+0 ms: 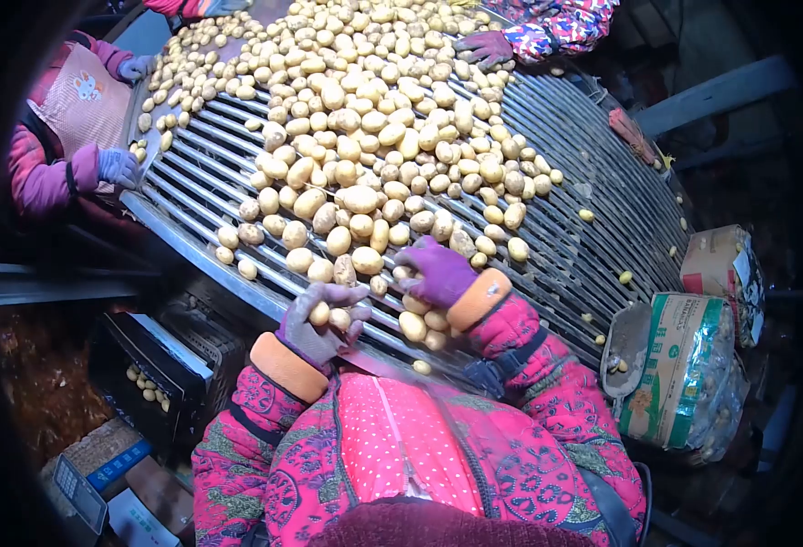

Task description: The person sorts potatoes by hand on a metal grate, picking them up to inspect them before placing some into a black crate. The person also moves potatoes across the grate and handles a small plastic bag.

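Cupping two potatoes (326,315), gloved left hand (319,321) curls at roller table (593,182) near edge. Right hand (438,272), fingers loosely spread, rests palm-down on potato heap (374,137); loose potatoes just below wrist. Co-workers' gloved hands (119,166) far side.

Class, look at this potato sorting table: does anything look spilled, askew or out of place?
Mostly orderly. A few stray potatoes lie scattered on the bare bars of the table, apart from the main heap. One potato sits at the near edge below the right hand. The left hand holds potatoes.
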A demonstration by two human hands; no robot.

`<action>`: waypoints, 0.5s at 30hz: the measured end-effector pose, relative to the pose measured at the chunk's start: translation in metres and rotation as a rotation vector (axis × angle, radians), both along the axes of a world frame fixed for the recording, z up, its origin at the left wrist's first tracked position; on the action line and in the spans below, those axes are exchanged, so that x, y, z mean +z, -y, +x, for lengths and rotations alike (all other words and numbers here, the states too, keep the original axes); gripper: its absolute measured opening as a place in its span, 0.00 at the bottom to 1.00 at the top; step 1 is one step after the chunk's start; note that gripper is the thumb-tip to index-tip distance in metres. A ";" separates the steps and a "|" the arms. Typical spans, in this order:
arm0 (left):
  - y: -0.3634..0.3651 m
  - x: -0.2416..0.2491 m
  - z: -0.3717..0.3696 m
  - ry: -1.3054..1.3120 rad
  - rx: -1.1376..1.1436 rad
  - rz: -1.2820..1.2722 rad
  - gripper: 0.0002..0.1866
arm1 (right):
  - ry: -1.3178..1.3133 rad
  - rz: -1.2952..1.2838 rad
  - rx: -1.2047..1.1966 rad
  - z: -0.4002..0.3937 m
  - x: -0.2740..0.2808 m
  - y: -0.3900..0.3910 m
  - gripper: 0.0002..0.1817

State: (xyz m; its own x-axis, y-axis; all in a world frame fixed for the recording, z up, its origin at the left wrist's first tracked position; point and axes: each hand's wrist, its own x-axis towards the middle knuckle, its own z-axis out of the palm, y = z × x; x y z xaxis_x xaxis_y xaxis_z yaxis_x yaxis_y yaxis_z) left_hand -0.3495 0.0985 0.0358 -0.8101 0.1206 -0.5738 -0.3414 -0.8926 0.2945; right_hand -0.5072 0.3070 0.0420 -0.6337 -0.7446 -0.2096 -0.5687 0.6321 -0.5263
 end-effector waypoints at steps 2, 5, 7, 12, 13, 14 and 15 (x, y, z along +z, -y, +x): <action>-0.004 0.005 -0.006 -0.102 -0.133 -0.096 0.33 | 0.240 -0.162 -0.216 0.001 0.010 -0.009 0.23; -0.009 0.003 -0.022 -0.220 -0.179 0.260 0.28 | 0.031 -0.300 -0.045 0.017 0.041 0.005 0.23; -0.014 -0.014 -0.026 -0.272 -0.245 0.113 0.29 | 0.064 -0.238 -0.014 0.030 0.059 0.022 0.24; -0.012 -0.009 -0.035 -0.393 -0.242 -0.180 0.38 | 0.145 -0.468 0.012 0.023 0.061 0.021 0.27; -0.011 -0.009 -0.037 -0.365 -0.163 0.108 0.37 | 0.418 -0.464 -0.090 0.020 0.085 0.019 0.27; -0.010 -0.010 -0.040 -0.333 -0.081 0.395 0.37 | 0.420 -0.462 -0.092 0.016 0.083 0.010 0.27; -0.006 -0.012 -0.042 -0.349 -0.131 0.473 0.37 | 0.569 -0.520 -0.180 0.013 0.077 0.000 0.27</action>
State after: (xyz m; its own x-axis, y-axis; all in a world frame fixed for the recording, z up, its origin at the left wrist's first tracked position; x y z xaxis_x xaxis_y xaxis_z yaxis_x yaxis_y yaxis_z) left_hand -0.3910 0.1049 0.0237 -0.9019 0.4100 -0.1362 -0.4126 -0.9109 -0.0102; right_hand -0.4938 0.3067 0.1190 -0.6539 -0.7322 -0.1904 -0.0363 0.2817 -0.9588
